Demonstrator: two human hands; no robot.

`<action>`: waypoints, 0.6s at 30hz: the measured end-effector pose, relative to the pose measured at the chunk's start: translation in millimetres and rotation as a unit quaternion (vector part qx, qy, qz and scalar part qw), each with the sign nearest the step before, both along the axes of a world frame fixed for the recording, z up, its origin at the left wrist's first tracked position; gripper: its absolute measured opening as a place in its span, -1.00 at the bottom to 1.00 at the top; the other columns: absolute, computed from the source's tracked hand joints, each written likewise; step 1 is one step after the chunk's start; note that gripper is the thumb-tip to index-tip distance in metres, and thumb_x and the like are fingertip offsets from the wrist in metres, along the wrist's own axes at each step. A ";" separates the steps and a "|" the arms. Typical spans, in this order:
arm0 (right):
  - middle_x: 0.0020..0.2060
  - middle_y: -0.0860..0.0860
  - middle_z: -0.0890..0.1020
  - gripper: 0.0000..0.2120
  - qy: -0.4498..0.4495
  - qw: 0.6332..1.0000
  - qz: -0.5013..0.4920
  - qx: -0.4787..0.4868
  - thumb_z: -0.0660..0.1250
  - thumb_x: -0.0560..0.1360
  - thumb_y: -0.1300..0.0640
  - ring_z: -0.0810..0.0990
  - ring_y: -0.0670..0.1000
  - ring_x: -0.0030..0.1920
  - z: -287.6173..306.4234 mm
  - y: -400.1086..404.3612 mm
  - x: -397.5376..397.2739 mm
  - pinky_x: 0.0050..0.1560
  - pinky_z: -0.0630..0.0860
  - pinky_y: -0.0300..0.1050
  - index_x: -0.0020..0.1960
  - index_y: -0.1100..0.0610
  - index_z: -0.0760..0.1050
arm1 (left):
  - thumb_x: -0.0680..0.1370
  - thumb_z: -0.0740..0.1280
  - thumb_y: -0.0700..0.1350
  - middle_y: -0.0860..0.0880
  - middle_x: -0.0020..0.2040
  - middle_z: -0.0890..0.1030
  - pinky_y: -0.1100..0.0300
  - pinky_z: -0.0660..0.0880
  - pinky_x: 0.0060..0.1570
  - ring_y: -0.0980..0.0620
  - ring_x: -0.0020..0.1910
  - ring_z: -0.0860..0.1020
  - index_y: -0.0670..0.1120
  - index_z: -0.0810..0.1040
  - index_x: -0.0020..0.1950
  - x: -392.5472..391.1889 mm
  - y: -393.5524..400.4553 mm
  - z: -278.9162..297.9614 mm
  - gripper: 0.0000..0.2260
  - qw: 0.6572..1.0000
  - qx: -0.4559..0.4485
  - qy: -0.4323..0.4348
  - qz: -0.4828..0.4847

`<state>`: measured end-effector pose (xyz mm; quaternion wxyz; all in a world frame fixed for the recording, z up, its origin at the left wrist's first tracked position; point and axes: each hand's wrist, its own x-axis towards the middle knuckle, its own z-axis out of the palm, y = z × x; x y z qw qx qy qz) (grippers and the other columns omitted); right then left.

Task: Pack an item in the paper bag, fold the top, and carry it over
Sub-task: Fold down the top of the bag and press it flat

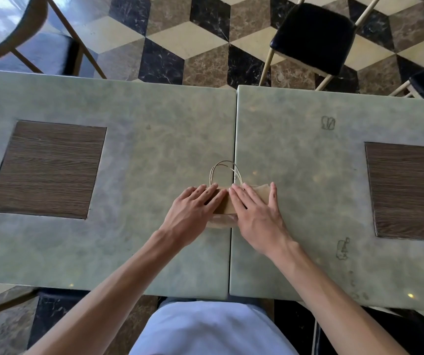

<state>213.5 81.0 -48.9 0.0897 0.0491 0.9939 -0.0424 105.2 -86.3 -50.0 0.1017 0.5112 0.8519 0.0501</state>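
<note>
A small brown paper bag (226,207) lies flat on the green table, across the seam between two tabletops. Its thin string handles (225,169) arch away from me past my fingertips. My left hand (195,210) lies flat on the bag's left part, fingers spread and pressing down. My right hand (255,211) lies flat on the bag's right part, fingers stretched out over it. Most of the bag is hidden under my palms. Whatever is inside the bag is not visible.
Two green marble-look tabletops (154,155) meet at a seam (235,139); each has a dark wood inlay (47,169) (410,190). Beyond the far edge stand a wooden chair (39,37) and black-cushioned chairs (313,37) on a patterned tile floor.
</note>
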 end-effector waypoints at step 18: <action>0.47 0.00 0.38 -0.48 0.098 0.970 -0.181 -0.126 0.01 0.60 -0.13 0.36 -0.01 0.45 -20.3 -6.9 -9.0 0.47 0.09 0.22 0.46 0.09 0.34 | 0.64 -0.08 0.18 0.09 0.62 0.06 -0.31 -0.02 0.46 0.04 0.55 0.10 0.02 -0.01 0.60 20.4 27.7 -14.0 -0.45 0.942 0.003 -0.105 0.318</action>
